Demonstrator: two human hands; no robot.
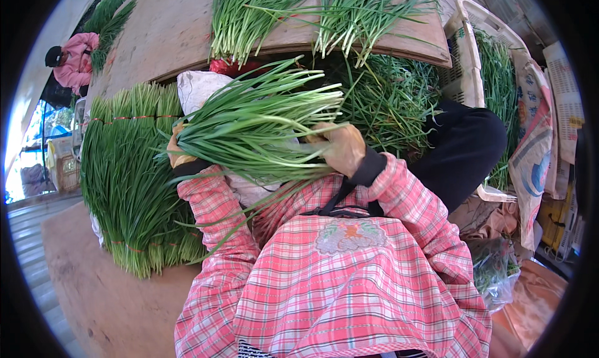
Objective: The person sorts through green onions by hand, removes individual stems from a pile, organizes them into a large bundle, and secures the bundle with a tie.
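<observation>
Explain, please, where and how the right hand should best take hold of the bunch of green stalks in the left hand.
Probably by the pale stalk ends, coming from the right: they point to that side, near the right hand, and look straighter than the long green leaves, which bend and trail around the left hand.

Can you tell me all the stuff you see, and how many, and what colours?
Leafy bunch: one, green with pale stems, between the hands
Tied bundles: several, green, left
Loose leaf piles: two, green, on the top board
Boards: two, brown, top and lower left
Leaf heap: one, green, below the top board
Crate: one, cream, upper right, leaves inside
Printed sack: one, beige and pink, right
Plastic bag: one, clear, lower right
Another person: one, pink top, upper left
Leg: one, dark trousers, right
Left hand: one, dark cuff, bunch's left end
Right hand: one, dark cuff, by the stems
</observation>
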